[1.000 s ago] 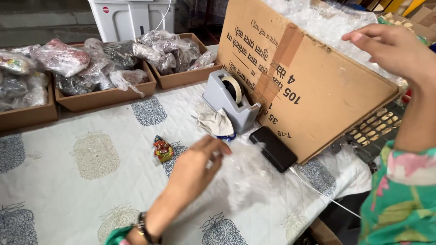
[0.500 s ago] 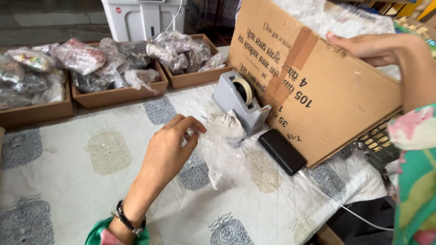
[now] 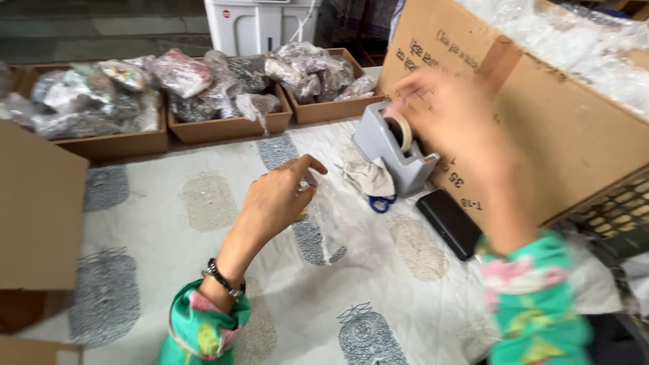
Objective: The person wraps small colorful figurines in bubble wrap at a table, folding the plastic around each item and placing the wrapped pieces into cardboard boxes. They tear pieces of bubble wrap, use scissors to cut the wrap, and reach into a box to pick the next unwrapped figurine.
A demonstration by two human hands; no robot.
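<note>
Looks like the bag-sealing step: left hand (image 3: pixel 274 203) has its grip pinched shut on a clear plastic bag (image 3: pixel 331 223) held just over the worktop (image 3: pixel 203 203). The right hand (image 3: pixel 449 118) is blurred at the grey tape dispenser (image 3: pixel 395 145), can't tell its grip. Next I'd guess a clean strip needs tearing off.

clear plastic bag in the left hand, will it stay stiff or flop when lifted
Probably floppy: the clear plastic bag hangs crumpled and slack below the left hand, which pinches only its top. It looks thin and see-through, so likely very light and easily shifted by air. The glossy film may be slippery in a loose grip.
</note>
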